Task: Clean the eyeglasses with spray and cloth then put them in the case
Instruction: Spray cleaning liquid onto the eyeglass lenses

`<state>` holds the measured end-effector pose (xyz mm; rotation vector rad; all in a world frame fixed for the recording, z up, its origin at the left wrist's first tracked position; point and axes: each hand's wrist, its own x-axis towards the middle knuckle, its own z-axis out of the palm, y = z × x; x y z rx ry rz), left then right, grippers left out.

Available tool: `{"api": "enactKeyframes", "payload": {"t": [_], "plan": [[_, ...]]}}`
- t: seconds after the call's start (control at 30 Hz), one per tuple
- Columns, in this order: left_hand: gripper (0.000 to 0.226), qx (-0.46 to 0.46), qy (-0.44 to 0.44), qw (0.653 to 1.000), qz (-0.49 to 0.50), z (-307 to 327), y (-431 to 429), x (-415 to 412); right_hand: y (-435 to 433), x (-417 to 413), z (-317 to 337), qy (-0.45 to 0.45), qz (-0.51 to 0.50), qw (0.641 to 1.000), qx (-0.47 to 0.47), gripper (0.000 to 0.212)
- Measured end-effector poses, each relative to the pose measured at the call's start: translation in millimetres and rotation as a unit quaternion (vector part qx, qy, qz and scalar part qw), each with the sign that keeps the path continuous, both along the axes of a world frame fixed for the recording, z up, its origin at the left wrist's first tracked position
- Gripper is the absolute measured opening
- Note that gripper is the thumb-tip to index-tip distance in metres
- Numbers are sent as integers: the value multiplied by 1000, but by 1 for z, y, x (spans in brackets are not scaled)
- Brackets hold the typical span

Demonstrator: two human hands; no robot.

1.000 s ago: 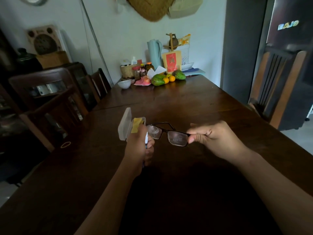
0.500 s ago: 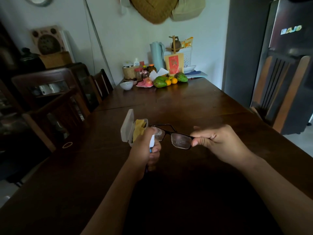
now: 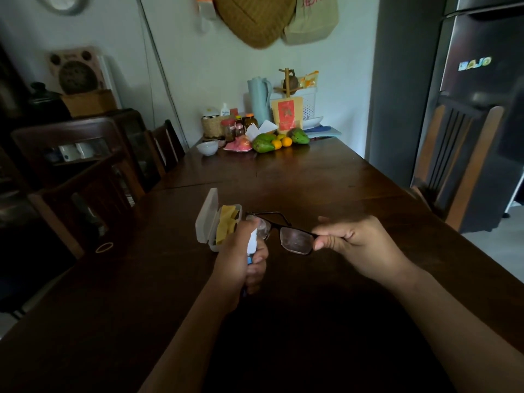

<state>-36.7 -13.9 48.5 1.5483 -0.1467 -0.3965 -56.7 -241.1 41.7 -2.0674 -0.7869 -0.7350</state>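
Left hand (image 3: 241,256) curls round small white-and-blue spray bottle (image 3: 251,245), nozzle at near lens. Right hand (image 3: 357,245) pinches black-framed eyeglasses (image 3: 295,239) by the temple above dark wooden table (image 3: 326,180), lenses facing the spray (likely to wet them); open white plastic case (image 3: 205,221) holds yellow cloth (image 3: 225,225).

Dark wooden table (image 3: 326,182), far-end fruit (image 3: 265,142), jug (image 3: 259,99), chair (image 3: 459,163), fridge (image 3: 482,80)

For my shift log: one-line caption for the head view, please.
Left hand points spray bottle at eyeglasses pinched in right hand; open case holding yellow cloth sits on the table.
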Motion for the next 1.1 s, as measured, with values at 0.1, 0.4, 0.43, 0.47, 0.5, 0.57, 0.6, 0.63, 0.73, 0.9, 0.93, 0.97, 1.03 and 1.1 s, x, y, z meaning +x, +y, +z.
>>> {"api": "enactKeyframes", "payload": {"t": [0.1, 0.4, 0.43, 0.47, 0.5, 0.57, 0.6, 0.63, 0.73, 0.9, 0.93, 0.97, 1.03, 1.1], "plan": [[62, 17, 23, 999, -18, 2, -9, -4, 0, 0, 0, 1, -9, 1000, -6, 33], [59, 29, 64, 997, -14, 0, -24, -9, 8, -2, 2, -4, -12, 1000, -8, 18], [58, 34, 59, 998, -11, -1, -24, -9, 9, -2, 2, -4, -15, 1000, -9, 16], [57, 37, 57, 998, -10, -2, -25, -10, 9, -1, 1, -5, -18, 1000, -10, 16], [56, 39, 55, 998, -10, -2, -25, -10, 9, -1, 1, -7, -19, 1000, -11, 15], [55, 43, 55, 997, -16, -2, -24, -9, 9, -1, 2, -7, -18, 1000, -12, 16], [55, 42, 62, 997, -25, -1, -24, -9, 9, -1, 2, -8, -18, 1000, -15, 16], [55, 38, 68, 996, -36, -1, -24, -9, 8, -1, 2, -9, -20, 1000, -17, 14], [53, 30, 48, 997, -47, -1, -22, -10, 8, -2, 2, -2, -17, 1000, -8, 15], [55, 46, 40, 994, -88, -4, -24, -12, 8, -1, 1, -2, -20, 1000, -4, 17], [58, 45, 52, 992, -103, -4, -24, -12, 8, 0, 0, -3, -23, 1000, -8, 14], [59, 38, 52, 992, -107, -6, -25, -12, 8, 0, 0, -1, -25, 1000, -12, 13], [58, 34, 43, 994, -97, -8, -25, -13, 7, -1, 0, 4, -24, 1000, -11, 18], [57, 47, 51, 992, -110, -5, -24, -14, 7, -2, 1, 2, -18, 1000, -9, 27]]}}
